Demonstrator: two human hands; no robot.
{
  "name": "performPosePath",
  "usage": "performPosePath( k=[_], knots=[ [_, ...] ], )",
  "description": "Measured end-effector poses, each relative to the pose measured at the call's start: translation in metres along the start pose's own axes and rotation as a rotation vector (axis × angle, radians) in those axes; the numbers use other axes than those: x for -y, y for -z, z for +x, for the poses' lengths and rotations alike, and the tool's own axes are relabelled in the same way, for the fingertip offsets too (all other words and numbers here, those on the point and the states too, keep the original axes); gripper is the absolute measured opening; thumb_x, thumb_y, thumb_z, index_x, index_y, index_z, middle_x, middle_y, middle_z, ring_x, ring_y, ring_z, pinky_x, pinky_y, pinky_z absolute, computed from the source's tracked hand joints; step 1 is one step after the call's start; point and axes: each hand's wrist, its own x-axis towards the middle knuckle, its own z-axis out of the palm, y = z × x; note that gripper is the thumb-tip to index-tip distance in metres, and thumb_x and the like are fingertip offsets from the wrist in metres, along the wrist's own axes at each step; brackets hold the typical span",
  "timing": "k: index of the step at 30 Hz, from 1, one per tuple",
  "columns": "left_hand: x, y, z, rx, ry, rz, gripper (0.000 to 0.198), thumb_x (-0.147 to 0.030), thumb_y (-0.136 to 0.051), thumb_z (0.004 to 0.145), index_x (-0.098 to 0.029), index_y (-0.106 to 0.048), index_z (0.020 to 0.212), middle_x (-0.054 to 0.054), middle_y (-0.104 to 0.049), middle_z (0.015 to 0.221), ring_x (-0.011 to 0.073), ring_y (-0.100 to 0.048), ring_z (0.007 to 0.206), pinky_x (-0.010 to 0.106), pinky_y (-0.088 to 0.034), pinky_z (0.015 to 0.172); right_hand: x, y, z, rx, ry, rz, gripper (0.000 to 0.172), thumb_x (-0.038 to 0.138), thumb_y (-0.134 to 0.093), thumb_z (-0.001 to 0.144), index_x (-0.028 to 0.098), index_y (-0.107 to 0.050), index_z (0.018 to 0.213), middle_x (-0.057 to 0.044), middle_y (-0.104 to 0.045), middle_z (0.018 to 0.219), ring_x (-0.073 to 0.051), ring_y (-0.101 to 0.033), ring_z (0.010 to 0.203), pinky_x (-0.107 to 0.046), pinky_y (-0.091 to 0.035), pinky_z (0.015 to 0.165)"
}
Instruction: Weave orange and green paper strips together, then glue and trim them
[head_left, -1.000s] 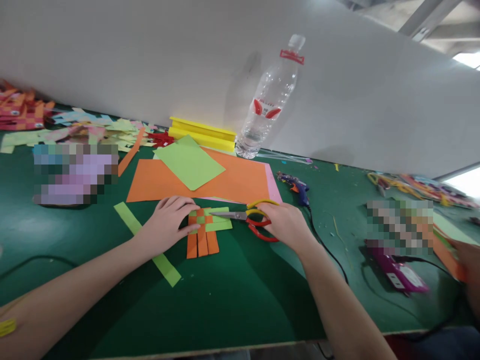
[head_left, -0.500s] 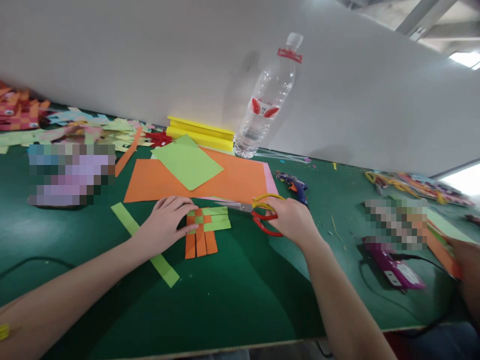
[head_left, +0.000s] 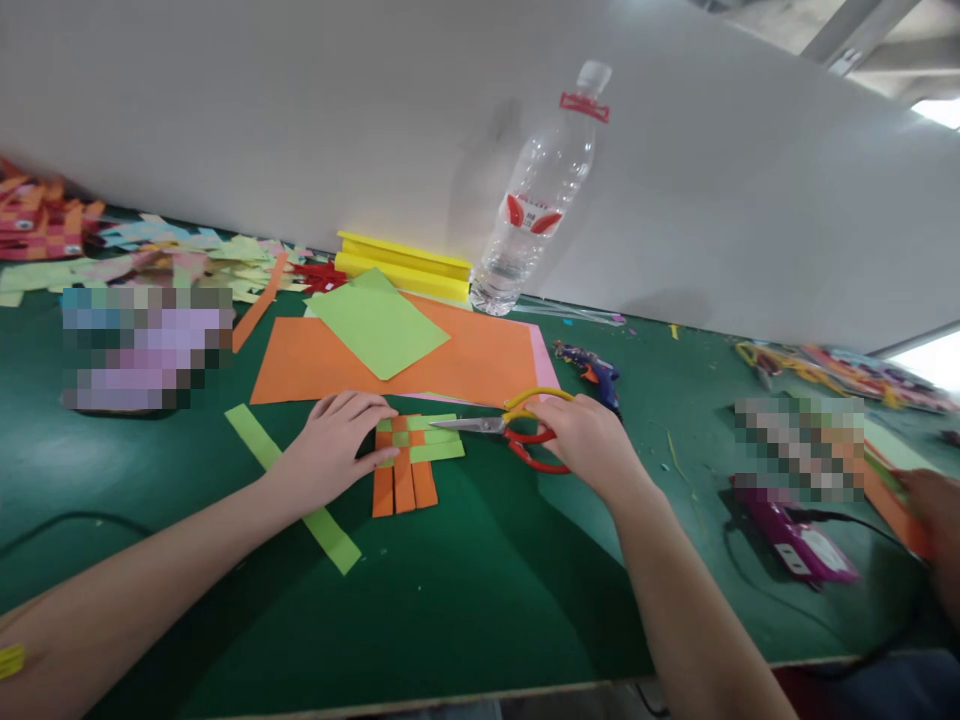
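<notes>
My left hand (head_left: 341, 440) presses on the left side of a small woven piece of paper strips (head_left: 403, 440), thumb below and fingers above. Three orange strip ends (head_left: 405, 490) hang towards me from the weave, and light green strip ends (head_left: 444, 448) stick out to the right. In my right hand (head_left: 589, 430) are scissors (head_left: 487, 425) with red and yellow handles. Their blades look nearly together, and the tip lies over the upper green strips. A loose green strip (head_left: 330, 540) passes under my left wrist.
Behind the weave lie orange sheets (head_left: 480, 360) with a green sheet (head_left: 379, 325) on top. A yellow folded strip (head_left: 405, 268) and a plastic bottle (head_left: 536, 190) stand by the wall. A glue gun (head_left: 589, 372), a purple device (head_left: 795, 535) and another person's hand (head_left: 934, 510) are at right.
The scissors' tip has come down and slightly right, from above the weave's top edge to over the green strips. My left hand stays on the weave.
</notes>
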Motion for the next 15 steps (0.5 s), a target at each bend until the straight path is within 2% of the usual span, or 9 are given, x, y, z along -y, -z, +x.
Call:
performPosePath(
  k=[5, 8, 15],
  knots=[
    [0.0, -0.0001, 0.0005, -0.006, -0.008, 0.004, 0.04, -0.054, -0.042, 0.091, -0.024, -0.051, 0.116, 0.006, -0.055, 0.12, 0.0254, -0.047, 0.112, 0.043, -0.034, 0.094, 0.0031, -0.0022, 0.0004, -0.05, -0.002, 0.018, 0.027, 0.008, -0.061, 0.071, 0.023, -0.064, 0.094, 0.002, -0.072, 0.09, -0.018, -0.062, 0.074, -0.029, -0.043, 0.064],
    [0.0, 0.0005, 0.0005, -0.004, -0.005, 0.001, 0.041, -0.055, -0.042, 0.09, -0.024, -0.051, 0.116, 0.006, -0.055, 0.119, 0.0252, -0.047, 0.112, 0.042, -0.034, 0.094, 0.0078, -0.0024, 0.0022, -0.036, 0.023, 0.034, 0.023, 0.011, -0.061, 0.074, 0.021, -0.064, 0.094, 0.0, -0.072, 0.095, -0.018, -0.063, 0.076, -0.029, -0.043, 0.066],
    [-0.0015, 0.0021, 0.0003, 0.004, -0.001, -0.013, 0.041, -0.055, -0.041, 0.09, -0.024, -0.051, 0.116, 0.006, -0.055, 0.119, 0.0255, -0.047, 0.112, 0.043, -0.033, 0.095, 0.0026, -0.0001, 0.001, 0.03, -0.025, 0.04, 0.031, 0.007, -0.059, 0.072, 0.024, -0.064, 0.098, 0.001, -0.071, 0.098, -0.018, -0.063, 0.074, -0.029, -0.043, 0.065]
  ],
)
